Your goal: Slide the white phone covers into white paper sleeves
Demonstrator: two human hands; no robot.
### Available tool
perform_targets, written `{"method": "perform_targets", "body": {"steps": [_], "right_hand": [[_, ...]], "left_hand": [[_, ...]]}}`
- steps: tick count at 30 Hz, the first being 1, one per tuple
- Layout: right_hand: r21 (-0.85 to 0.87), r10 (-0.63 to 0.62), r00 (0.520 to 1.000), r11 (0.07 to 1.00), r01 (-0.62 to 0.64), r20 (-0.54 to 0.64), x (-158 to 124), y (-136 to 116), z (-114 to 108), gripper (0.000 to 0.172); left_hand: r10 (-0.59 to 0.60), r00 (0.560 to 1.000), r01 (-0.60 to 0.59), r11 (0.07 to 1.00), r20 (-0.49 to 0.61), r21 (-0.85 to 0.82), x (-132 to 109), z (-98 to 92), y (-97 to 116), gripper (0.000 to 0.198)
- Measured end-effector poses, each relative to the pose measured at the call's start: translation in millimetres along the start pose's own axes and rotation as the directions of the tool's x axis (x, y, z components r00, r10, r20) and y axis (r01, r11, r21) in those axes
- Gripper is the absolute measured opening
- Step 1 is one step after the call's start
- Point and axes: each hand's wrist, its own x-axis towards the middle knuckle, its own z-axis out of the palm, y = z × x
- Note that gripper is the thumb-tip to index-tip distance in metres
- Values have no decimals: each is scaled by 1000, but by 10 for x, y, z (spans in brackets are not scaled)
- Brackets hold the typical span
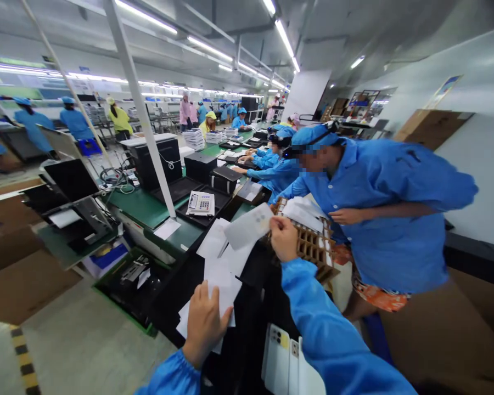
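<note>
Beyond the left hand (pixel 206 321), spread open on loose white paper sheets (pixel 219 272), a flat white rectangular phone panel (pixel 245 229) extends leftward from the right hand (pixel 284 239), which grips one end.

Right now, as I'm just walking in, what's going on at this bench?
A person's right hand holds up a pale phone-shaped panel, gripping it near its camera end. The left hand rests, fingers spread, on white sheets lying on a black surface. Similar panels lie nearer the person. Alongside, a co-worker in blue leans over a brown divided carton.
</note>
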Motion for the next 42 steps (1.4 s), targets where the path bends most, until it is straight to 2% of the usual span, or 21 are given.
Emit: {"method": "perform_targets", "body": {"steps": [2, 4, 6, 8, 10, 12, 14, 16, 19, 22, 25, 28, 29, 31, 32, 34, 36, 39, 40, 41, 42], "right_hand": [[7, -9, 994, 1000, 8, 110, 172, 28, 607, 34], [-7, -13, 976, 1000, 15, 219, 221, 75, 1080, 29], [-32, -17, 957, 999, 27, 290, 216, 141, 1352, 24], [-61, -22, 954, 997, 42, 298, 227, 217, 1398, 22], [-91, -23, 970, 995, 47, 244, 283, 297, 1223, 26], [-124, -15, 987, 992, 35, 157, 354, 403, 852, 37], [-166, 7, 996, 986, 7, 83, 356, 570, 331, 43], [-219, 53, 998, 975, -43, 42, 192, 818, -266, 42], [-314, 192, 981, 933, -175, 22, -471, 1273, -1095, 31], [-387, 375, 927, 857, -340, 18, -1461, 1638, -1599, 25], [-417, 509, 860, 775, -475, -35, -2329, 1820, -1725, 32], [-411, 571, 800, 694, -591, -185, -2785, 1894, -1636, 23], [-405, 589, 774, 665, -628, -233, -2850, 1914, -1590, 22], [-392, 636, 713, 600, -698, -295, -2896, 1962, -1501, 37], [-388, 663, 682, 567, -726, -308, -2895, 1994, -1461, 46], [-391, 715, 625, 504, -771, -312, -2877, 2075, -1396, 60], [-417, 764, 566, 426, -803, -310, -2860, 2175, -1355, 72], [-492, 818, 493, 311, -813, -297, -2853, 2336, -1347, 90], [-519, 831, 476, 282, -807, -288, -2855, 2384, -1358, 95], [-546, 842, 464, 260, -796, -276, -2860, 2426, -1374, 98], [-569, 851, 453, 242, -786, -264, -2867, 2461, -1391, 101]], "left_hand": [[2, 999, -3, 1000, 37, 12, -81, 95, -22, 37], [-8, 999, 8, 1000, 32, -7, -143, 165, -44, 41], [-14, 1000, 14, 999, 6, -39, -175, 217, -86, 48], [-2, 1000, 1, 998, -20, -66, -180, 257, -139, 51], [18, 998, -22, 996, -52, -81, -168, 292, -187, 50], [37, 996, -44, 995, -79, -91, -153, 322, -224, 46], [59, 994, -69, 991, -89, -116, -145, 345, -258, 44], [79, 994, -91, 982, -77, -167, -142, 356, -303, 44], [72, 997, -77, 963, -28, -258, -111, 344, -390, 43], [32, 999, -22, 951, 27, -310, -27, 309, -461, 39], [2, 998, 17, 945, 57, -326, 58, 263, -473, 38], [-49, 996, 70, 953, 79, -294, 113, 235, -442, 49], [-70, 994, 90, 957, 79, -276, 132, 231, -427, 56], [-83, 995, 93, 968, 53, -232, 176, 217, -391, 67], [-64, 998, 68, 976, 28, -206, 200, 198, -366, 66], [8, 1000, -11, 987, -20, -160, 233, 111, -285, 45], [72, 995, -82, 984, -68, -157, 215, -61, -139, 20], [189, 979, -205, 910, -80, -360, 36, -437, 224, 5], [287, 958, -244, 844, 19, -477, -54, -565, 369, 7], [392, 910, -237, 761, 138, -603, -149, -679, 515, 12], [523, 801, -182, 675, 290, -715, -239, -774, 654, 13]]}}
